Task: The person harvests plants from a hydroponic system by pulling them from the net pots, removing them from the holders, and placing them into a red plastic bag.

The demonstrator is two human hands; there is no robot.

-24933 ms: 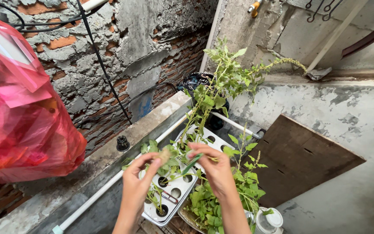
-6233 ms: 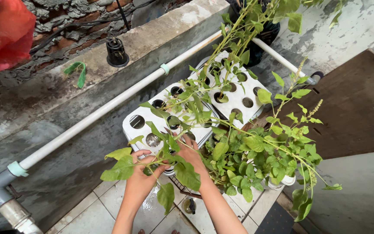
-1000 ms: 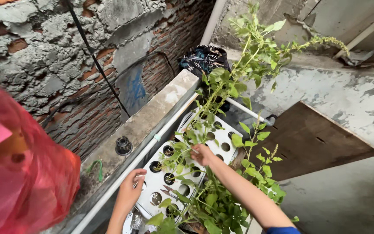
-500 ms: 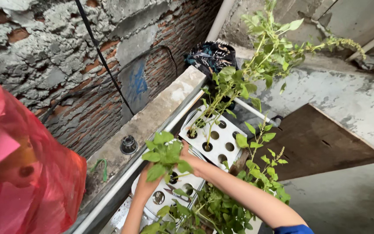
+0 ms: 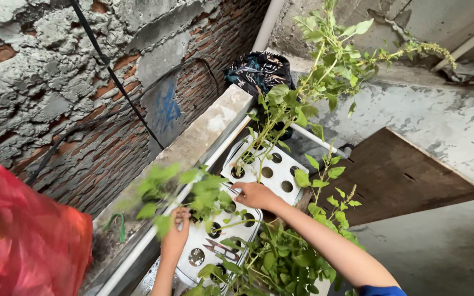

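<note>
Pinching leafy sprig (image 5: 185, 189), both hands: left (image 5: 175, 235), right (image 5: 254, 194); stem lies crosswise, leaves pointing left

Green sprig (image 5: 193, 189), red bag (image 5: 23, 241)

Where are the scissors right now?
The scissors lie on the near white tray, low in the head view, just right of the left hand.

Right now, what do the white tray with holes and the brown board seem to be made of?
The white tray looks like smooth moulded plastic: even white, slightly glossy, neatly round holes. The brown board seems to be wood or plywood: matt, dull brown, faint grain, rough edges.
</note>
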